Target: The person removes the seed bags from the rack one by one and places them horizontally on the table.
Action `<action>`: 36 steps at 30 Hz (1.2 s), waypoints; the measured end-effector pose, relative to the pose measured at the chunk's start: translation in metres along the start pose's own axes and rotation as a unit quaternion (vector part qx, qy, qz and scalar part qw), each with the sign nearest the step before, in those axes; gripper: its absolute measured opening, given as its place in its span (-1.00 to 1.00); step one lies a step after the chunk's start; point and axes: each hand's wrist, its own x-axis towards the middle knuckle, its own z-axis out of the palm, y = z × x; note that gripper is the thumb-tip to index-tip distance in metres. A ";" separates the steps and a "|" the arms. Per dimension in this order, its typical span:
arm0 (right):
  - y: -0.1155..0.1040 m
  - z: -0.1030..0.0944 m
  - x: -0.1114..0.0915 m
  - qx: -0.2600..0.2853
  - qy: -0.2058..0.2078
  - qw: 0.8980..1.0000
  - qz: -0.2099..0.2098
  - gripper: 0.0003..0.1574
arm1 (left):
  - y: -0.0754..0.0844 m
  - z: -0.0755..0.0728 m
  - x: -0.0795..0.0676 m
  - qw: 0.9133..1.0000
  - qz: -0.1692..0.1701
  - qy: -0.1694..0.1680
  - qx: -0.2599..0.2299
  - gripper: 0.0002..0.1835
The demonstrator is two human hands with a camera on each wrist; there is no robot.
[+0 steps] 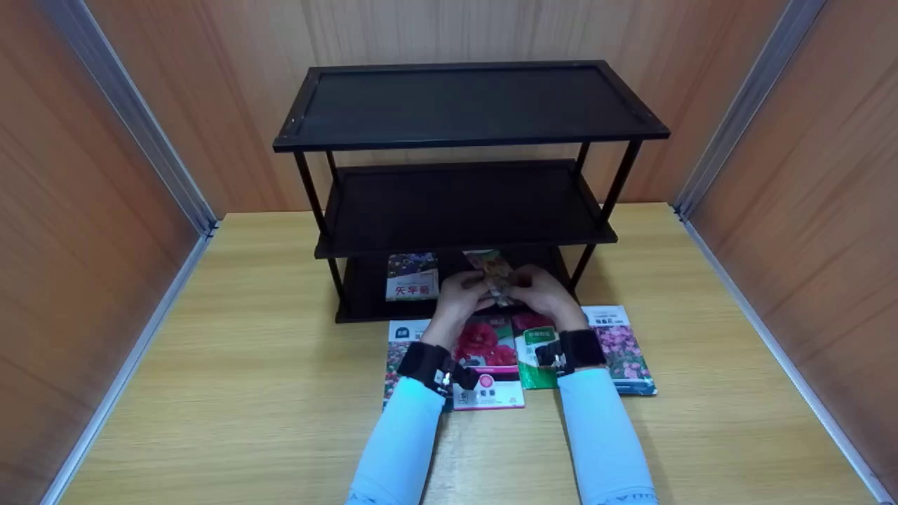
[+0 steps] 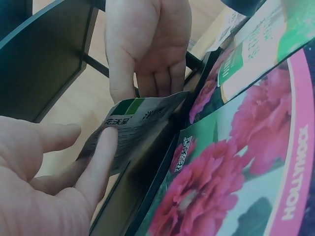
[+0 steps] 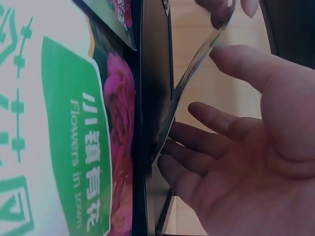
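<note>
Both hands are at the bottom tier of a black shelf rack (image 1: 466, 203), about a tilted seed packet (image 1: 493, 270). My left hand (image 1: 459, 301) holds its left side; in the left wrist view one finger (image 2: 101, 160) lies against the printed face and others pass behind. My right hand (image 1: 544, 291) holds the other side, with its thumb (image 3: 246, 64) at the edge and its fingers loosely curled against the packet. Another seed packet (image 1: 412, 277) with blue and purple flowers lies on the bottom shelf to the left.
Several seed packets lie before the rack: a pink-flowered one (image 1: 403, 351) at left, a hollyhock packet (image 1: 489, 351), a green-and-white one (image 1: 537, 365) under the right wrist, and another pink-flowered one (image 1: 621, 351) at right. Wood-grain panels (image 1: 105, 210) enclose the table (image 1: 266, 393).
</note>
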 end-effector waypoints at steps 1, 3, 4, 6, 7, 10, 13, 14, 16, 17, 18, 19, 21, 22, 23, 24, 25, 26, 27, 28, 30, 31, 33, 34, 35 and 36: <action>0.000 0.000 0.000 0.001 0.000 1.000 -0.002 -0.60 | -0.001 0.001 0.000 1.000 0.000 0.002 0.000 -0.47; -0.001 0.000 0.000 -0.003 -0.001 1.000 -0.004 -0.62 | -0.002 0.001 0.000 1.000 0.001 0.005 0.000 -0.47; -0.001 0.000 0.000 -0.003 -0.003 1.000 -0.006 -0.63 | -0.003 0.002 0.000 1.000 0.001 0.006 0.000 -0.46; -0.002 -0.001 -0.001 -0.010 -0.005 1.000 -0.002 -0.61 | -0.004 0.002 -0.001 1.000 0.001 0.009 0.002 -0.47; -0.002 -0.001 -0.001 -0.013 -0.005 1.000 0.000 -0.60 | -0.005 0.002 -0.001 1.000 0.000 0.010 0.004 -0.47; -0.004 -0.002 -0.002 -0.021 -0.008 1.000 0.010 -0.51 | -0.004 0.001 -0.001 1.000 -0.003 0.012 0.013 -0.46; -0.006 -0.004 -0.002 -0.029 -0.004 1.000 0.006 -0.41 | 0.000 -0.001 -0.003 1.000 -0.002 0.011 0.028 -0.45; -0.006 -0.005 -0.002 -0.031 -0.003 1.000 0.002 -0.39 | 0.001 -0.002 -0.003 0.999 -0.002 0.009 0.031 -0.43; -0.007 -0.006 -0.003 -0.035 0.004 0.999 -0.008 -0.40 | 0.004 -0.006 -0.004 0.999 -0.004 0.004 0.037 -0.39; -0.008 -0.007 -0.003 -0.035 0.008 0.999 -0.012 -0.42 | 0.006 -0.008 -0.004 0.999 -0.004 0.000 0.041 -0.38; -0.008 -0.008 -0.004 -0.034 0.012 0.999 -0.014 -0.45 | 0.007 -0.010 -0.005 0.999 -0.006 -0.003 0.043 -0.37; -0.009 -0.009 -0.004 -0.030 0.015 0.999 -0.015 -0.45 | 0.008 -0.013 -0.006 0.999 -0.007 -0.006 0.047 -0.36; -0.010 -0.010 -0.005 -0.015 0.019 1.000 -0.019 -0.49 | 0.009 -0.019 -0.007 0.998 -0.006 -0.009 0.062 -0.35; -0.010 -0.011 -0.005 -0.011 0.022 1.000 -0.020 -0.47 | 0.010 -0.021 -0.009 0.997 -0.006 -0.010 0.070 -0.35; -0.011 -0.011 -0.005 -0.008 0.026 0.999 -0.018 -0.43 | 0.011 -0.024 -0.010 0.997 -0.006 -0.013 0.079 -0.36; -0.011 -0.012 -0.005 -0.003 0.030 0.999 -0.017 -0.39 | 0.011 -0.027 -0.011 0.996 -0.007 -0.019 0.087 -0.37; -0.012 -0.012 -0.005 0.003 0.035 0.999 -0.016 -0.37 | 0.011 -0.030 -0.012 0.995 -0.008 -0.022 0.095 -0.35; -0.012 -0.012 -0.005 0.008 0.039 0.999 -0.014 -0.39 | 0.011 -0.033 -0.014 0.994 -0.010 -0.028 0.101 -0.34; -0.013 -0.012 -0.005 0.012 0.045 0.999 -0.008 -0.40 | 0.012 -0.036 -0.016 0.994 -0.012 -0.035 0.106 -0.33; -0.013 -0.012 -0.006 0.021 0.046 0.999 -0.003 -0.40 | 0.013 -0.040 -0.018 0.993 -0.014 -0.040 0.110 -0.32; -0.014 -0.011 -0.005 0.051 0.044 0.998 0.004 -0.50 | 0.014 -0.047 -0.022 0.992 -0.019 -0.047 0.118 -0.28; -0.014 -0.011 -0.005 0.074 0.040 0.996 0.011 -0.54 | 0.014 -0.051 -0.024 0.991 -0.022 -0.045 0.120 -0.25; -0.014 -0.011 -0.005 0.121 0.033 0.992 0.027 -0.55 | 0.015 -0.058 -0.026 0.990 -0.027 -0.043 0.128 -0.23; -0.014 -0.012 -0.005 0.143 0.029 0.989 0.036 -0.54 | 0.016 -0.060 -0.027 0.990 -0.030 -0.043 0.134 -0.23; -0.014 -0.013 -0.006 0.161 0.027 0.985 0.046 -0.53 | 0.016 -0.062 -0.028 0.989 -0.032 -0.045 0.138 -0.23; -0.014 -0.013 -0.006 0.180 0.026 0.982 0.056 -0.50 | 0.017 -0.064 -0.028 0.988 -0.034 -0.046 0.144 -0.23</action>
